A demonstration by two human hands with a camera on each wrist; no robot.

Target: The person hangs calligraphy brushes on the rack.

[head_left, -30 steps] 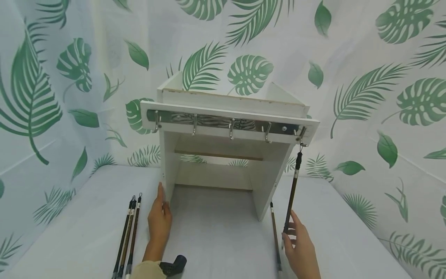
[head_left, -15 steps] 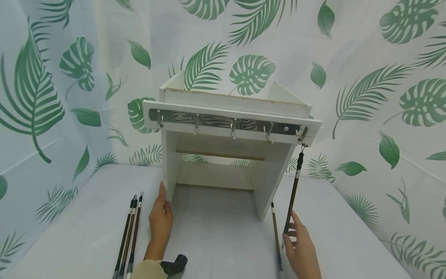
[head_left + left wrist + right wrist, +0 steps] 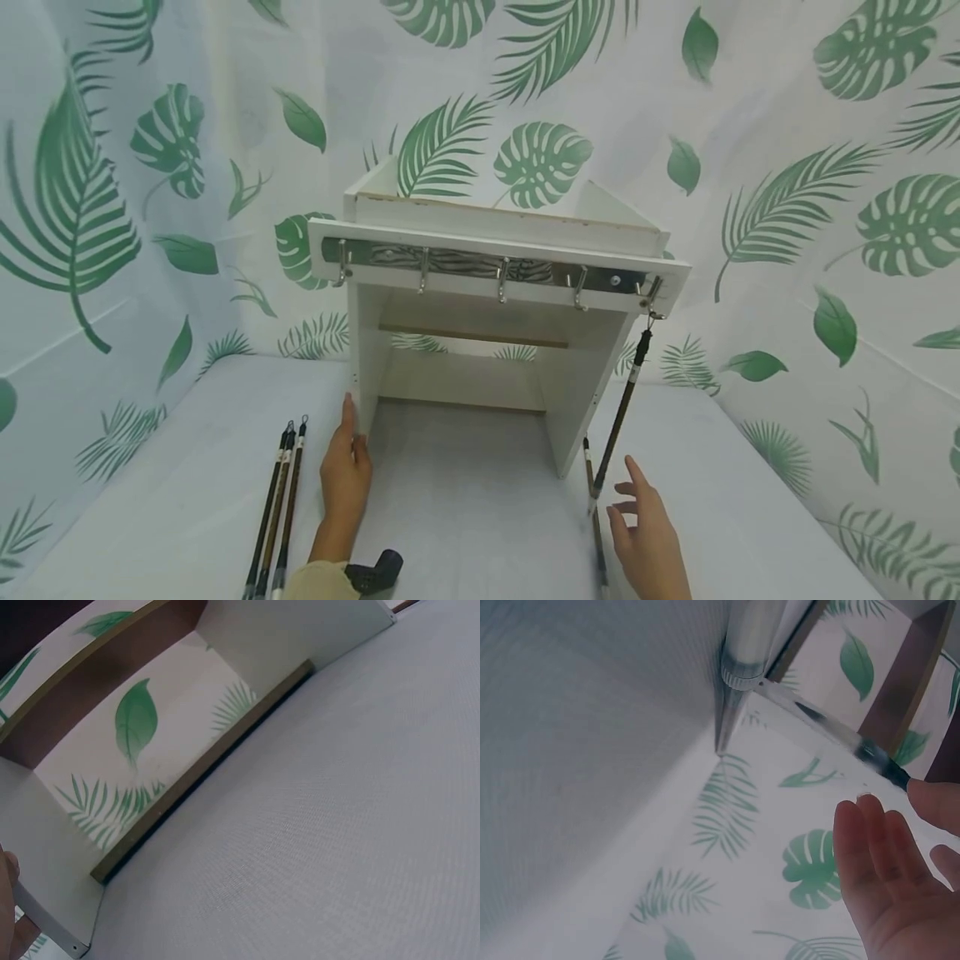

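Note:
A calligraphy brush (image 3: 622, 408) hangs by its loop from the rightmost hook (image 3: 654, 302) of a white shelf unit (image 3: 495, 223), slanting down to the left. Just right of its lower end is my right hand (image 3: 648, 533), fingers spread and apart from the brush. In the right wrist view the hanging brush (image 3: 870, 754) runs past the thumb, which overlaps it there. My left hand (image 3: 345, 487) holds the lower left side panel, index finger along the outside and thumb at the front edge. In the left wrist view only a bit of that hand (image 3: 9, 900) shows.
Several more hooks line the rail. Brushes (image 3: 277, 508) lie side by side left of my left hand. Another brush (image 3: 597, 542) lies right of the shelf, beneath the hanging one. A leaf-patterned curtain (image 3: 750, 125) surrounds the white table (image 3: 472, 517).
My right hand has let go of the brush and its fingers have spread. The brush's lower end has swung left, away from the hand. My left hand stays at the panel.

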